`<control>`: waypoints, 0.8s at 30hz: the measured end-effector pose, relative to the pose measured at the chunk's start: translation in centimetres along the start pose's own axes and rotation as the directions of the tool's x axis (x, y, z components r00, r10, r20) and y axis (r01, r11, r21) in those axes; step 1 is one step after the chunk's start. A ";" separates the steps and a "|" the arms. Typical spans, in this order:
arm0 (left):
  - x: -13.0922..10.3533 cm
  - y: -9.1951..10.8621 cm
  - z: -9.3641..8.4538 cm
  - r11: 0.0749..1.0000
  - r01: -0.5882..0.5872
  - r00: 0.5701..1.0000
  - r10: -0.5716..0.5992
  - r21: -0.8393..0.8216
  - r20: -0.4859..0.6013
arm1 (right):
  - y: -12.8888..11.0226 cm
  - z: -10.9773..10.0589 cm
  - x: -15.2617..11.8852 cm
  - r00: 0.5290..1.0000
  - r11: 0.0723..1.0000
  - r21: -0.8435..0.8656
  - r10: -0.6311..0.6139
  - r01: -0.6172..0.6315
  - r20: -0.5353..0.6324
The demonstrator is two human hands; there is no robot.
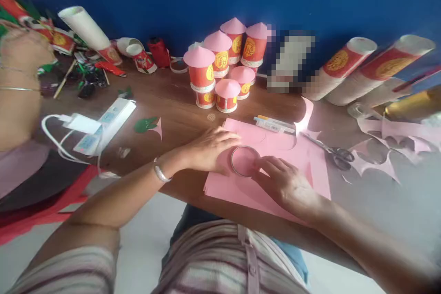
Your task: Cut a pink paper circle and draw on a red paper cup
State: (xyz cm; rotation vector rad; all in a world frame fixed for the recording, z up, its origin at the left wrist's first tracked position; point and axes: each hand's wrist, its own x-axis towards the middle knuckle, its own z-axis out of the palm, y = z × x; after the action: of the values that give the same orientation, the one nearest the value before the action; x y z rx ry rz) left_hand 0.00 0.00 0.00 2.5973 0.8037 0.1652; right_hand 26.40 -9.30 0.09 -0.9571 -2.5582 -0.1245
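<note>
A thin metal ring, like a bangle (232, 161), lies flat on a stack of pink paper (227, 188). My left hand (212, 147) rests on the paper at the ring's left, its fingers stretched out and its fingertips near the ring's upper edge. My right hand (284, 181) has its fingers bent together at the ring's right edge, pinching it. Faint curved outlines show on the paper above the ring. Scissors (341, 156) lie at the sheet's right edge. A clear case with pens (275, 125) lies along the sheet's top.
Several red paper cylinders with pink cone tops (199, 57) stand behind the paper. Pink offcuts (374, 158) and long paper tubes (354, 62) are on the right. A white power strip (110, 121) lies on the left, near another person's arm (20, 87).
</note>
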 end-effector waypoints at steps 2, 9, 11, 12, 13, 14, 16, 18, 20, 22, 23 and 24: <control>0.1 0.0 0.0 1.000 -0.012 1.000 0.012 -0.008 -0.008 | 0.4 0.0 -0.1 1.000 1.000 0.000 -0.010 0.010 0.014; 0.0 -0.2 0.1 1.000 0.001 1.000 -0.002 -0.029 -0.025 | 0.8 -0.2 -0.7 0.999 1.000 -0.015 -0.004 0.005 0.046; -0.1 -0.2 0.2 0.999 -0.002 0.999 0.001 -0.034 -0.033 | 0.7 -0.3 -0.7 0.999 1.000 -0.010 0.015 -0.014 0.052; -0.1 -0.2 0.2 0.999 -0.007 0.999 0.005 -0.037 -0.038 | 0.6 -0.3 -0.7 0.998 1.000 -0.009 0.022 -0.022 0.056; -0.1 -0.2 0.2 0.999 -0.010 0.999 0.009 -0.038 -0.043 | 0.6 -0.4 -0.8 0.998 1.000 -0.010 0.023 -0.022 0.058; -0.1 -0.2 0.2 0.999 -0.012 0.999 0.010 -0.038 -0.047 | 0.6 -0.4 -0.8 0.998 1.000 -0.015 0.016 -0.015 0.055; -0.2 -0.3 0.3 0.999 -0.011 0.999 0.009 -0.036 -0.049 | 0.6 -0.5 -0.8 0.999 1.000 -0.026 -0.008 0.009 0.039; -0.3 -0.3 0.3 0.999 -0.008 0.999 0.007 -0.032 -0.044 | 0.6 -0.6 -0.9 1.000 1.000 -0.027 -0.013 0.014 0.024; -0.3 -0.4 0.2 1.000 -0.009 0.999 0.008 -0.029 -0.035 | 0.6 -0.6 -0.9 0.999 0.999 -0.007 0.032 -0.032 0.026; -0.3 -0.4 0.1 1.000 -0.010 1.000 0.009 -0.024 -0.028 | 0.6 -0.5 -0.8 0.994 0.994 0.035 0.101 -0.102 0.052; -0.3 -0.5 0.1 1.000 -0.010 1.000 0.009 -0.020 -0.026 | 0.6 -0.3 -0.7 0.989 0.989 0.061 0.131 -0.135 0.069; -0.3 -0.5 0.1 1.000 -0.009 1.000 0.009 -0.016 -0.027 | 0.6 -0.1 -0.5 0.984 0.983 0.087 0.154 -0.161 0.084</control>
State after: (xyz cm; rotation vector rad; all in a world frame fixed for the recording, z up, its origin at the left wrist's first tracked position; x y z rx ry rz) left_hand -0.50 0.13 -0.28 2.5891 0.7965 0.2088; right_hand 27.18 -9.19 -0.05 -1.1437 -2.5195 0.0786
